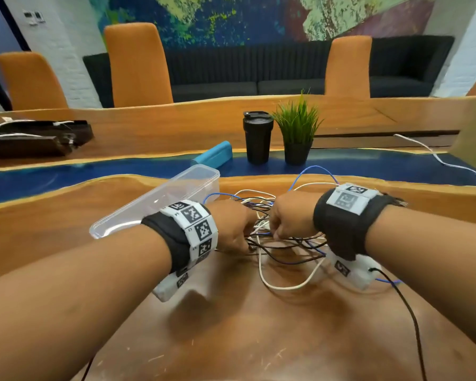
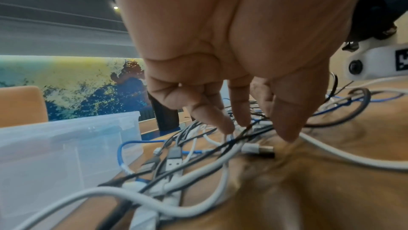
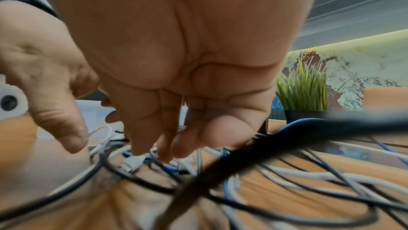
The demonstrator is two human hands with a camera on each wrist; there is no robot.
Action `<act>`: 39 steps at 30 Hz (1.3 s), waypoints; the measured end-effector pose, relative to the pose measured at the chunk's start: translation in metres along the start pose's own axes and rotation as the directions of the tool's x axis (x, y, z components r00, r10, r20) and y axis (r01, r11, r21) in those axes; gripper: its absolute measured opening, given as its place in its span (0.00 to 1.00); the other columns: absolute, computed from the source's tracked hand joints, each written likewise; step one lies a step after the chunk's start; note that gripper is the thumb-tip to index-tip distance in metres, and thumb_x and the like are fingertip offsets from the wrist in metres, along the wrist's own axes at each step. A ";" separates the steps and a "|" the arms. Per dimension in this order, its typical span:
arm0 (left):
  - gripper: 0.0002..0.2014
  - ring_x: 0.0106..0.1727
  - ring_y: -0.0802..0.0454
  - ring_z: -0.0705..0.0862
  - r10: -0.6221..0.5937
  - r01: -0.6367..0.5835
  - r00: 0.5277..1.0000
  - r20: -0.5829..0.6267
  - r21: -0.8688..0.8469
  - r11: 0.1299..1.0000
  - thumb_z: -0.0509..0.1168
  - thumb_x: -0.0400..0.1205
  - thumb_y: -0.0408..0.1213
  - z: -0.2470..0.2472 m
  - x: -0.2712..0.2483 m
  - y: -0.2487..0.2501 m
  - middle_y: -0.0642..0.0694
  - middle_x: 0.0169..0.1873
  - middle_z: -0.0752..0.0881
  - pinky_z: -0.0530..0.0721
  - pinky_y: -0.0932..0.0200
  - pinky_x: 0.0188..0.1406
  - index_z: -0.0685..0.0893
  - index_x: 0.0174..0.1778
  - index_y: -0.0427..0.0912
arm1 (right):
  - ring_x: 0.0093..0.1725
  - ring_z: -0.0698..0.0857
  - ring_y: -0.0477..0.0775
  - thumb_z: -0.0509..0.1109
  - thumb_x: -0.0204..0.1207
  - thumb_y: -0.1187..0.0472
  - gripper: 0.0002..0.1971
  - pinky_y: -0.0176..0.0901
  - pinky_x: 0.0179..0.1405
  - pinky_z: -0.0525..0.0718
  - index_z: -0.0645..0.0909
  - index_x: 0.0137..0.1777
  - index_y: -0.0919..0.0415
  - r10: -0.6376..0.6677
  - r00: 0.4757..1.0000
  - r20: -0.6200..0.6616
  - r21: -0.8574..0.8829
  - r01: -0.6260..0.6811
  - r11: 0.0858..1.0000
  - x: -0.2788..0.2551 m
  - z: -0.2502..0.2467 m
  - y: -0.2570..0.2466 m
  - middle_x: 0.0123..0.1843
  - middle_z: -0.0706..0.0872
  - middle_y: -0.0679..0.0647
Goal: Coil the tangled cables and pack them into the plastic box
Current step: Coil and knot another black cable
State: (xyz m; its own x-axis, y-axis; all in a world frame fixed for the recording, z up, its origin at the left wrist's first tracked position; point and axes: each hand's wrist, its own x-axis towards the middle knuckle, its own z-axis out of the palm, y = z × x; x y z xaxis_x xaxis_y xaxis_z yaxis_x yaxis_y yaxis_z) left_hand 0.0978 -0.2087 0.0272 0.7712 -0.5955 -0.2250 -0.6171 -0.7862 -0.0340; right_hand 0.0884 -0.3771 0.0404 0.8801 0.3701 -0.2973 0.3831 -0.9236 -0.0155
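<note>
On the wooden bench (image 1: 231,325), both hands' fingertips dip, loosely curled, into tangled white, black, blue cables (image 1: 283,243); clear plastic box (image 1: 160,199) lies beside the left hand (image 1: 231,226), right hand (image 1: 291,215) farther.

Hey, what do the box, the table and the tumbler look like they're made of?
Box: clear, slightly frosted plastic; the table shows through its walls.
Table: glossy varnished wood with visible grain and a wavy edge, plus a blue, glassy strip, possibly resin.
Tumbler: matte black with a flip lid; plastic or coated metal, I cannot tell which.
</note>
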 end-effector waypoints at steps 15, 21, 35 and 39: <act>0.04 0.37 0.56 0.84 -0.224 -0.008 0.910 -0.349 -0.555 0.831 0.68 0.82 0.46 -0.031 -0.025 -0.041 0.55 0.37 0.87 0.81 0.58 0.40 0.83 0.47 0.51 | 0.35 0.79 0.47 0.75 0.77 0.54 0.06 0.39 0.31 0.78 0.90 0.45 0.56 0.238 0.843 -0.482 0.665 0.175 0.726 -0.054 -0.108 0.022 0.35 0.87 0.49; 0.09 0.33 0.65 0.82 -0.319 -0.327 0.770 -0.552 -0.772 0.546 0.60 0.88 0.34 -0.115 -0.043 -0.036 0.49 0.35 0.86 0.75 0.71 0.32 0.83 0.44 0.44 | 0.37 0.83 0.49 0.67 0.83 0.56 0.10 0.42 0.37 0.83 0.85 0.56 0.62 0.384 0.660 -0.646 0.746 0.439 0.500 -0.089 -0.161 0.036 0.36 0.84 0.50; 0.10 0.36 0.53 0.83 -0.359 -0.308 0.785 -0.506 -0.820 0.482 0.59 0.89 0.33 -0.116 -0.044 -0.060 0.43 0.34 0.84 0.82 0.61 0.39 0.83 0.44 0.43 | 0.22 0.60 0.41 0.63 0.85 0.52 0.05 0.31 0.19 0.61 0.76 0.49 0.50 0.479 0.654 -0.585 0.667 0.724 -0.174 -0.122 -0.196 0.116 0.28 0.70 0.43; 0.09 0.37 0.50 0.84 -0.386 -0.296 0.778 -0.497 -0.830 0.472 0.59 0.88 0.32 -0.107 -0.039 -0.068 0.43 0.34 0.83 0.84 0.57 0.41 0.83 0.45 0.40 | 0.23 0.60 0.42 0.72 0.77 0.50 0.08 0.32 0.20 0.61 0.76 0.51 0.48 0.439 0.646 -0.625 0.590 0.759 -0.275 -0.134 -0.206 0.143 0.28 0.71 0.44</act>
State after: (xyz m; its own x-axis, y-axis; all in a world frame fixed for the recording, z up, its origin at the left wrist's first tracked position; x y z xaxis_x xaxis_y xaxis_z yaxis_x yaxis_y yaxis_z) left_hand 0.1270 -0.1497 0.1426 0.9155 -0.2417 0.3217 -0.3895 -0.3320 0.8591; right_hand 0.0831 -0.5376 0.2748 0.9115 -0.1036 0.3981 0.3969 0.4759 -0.7849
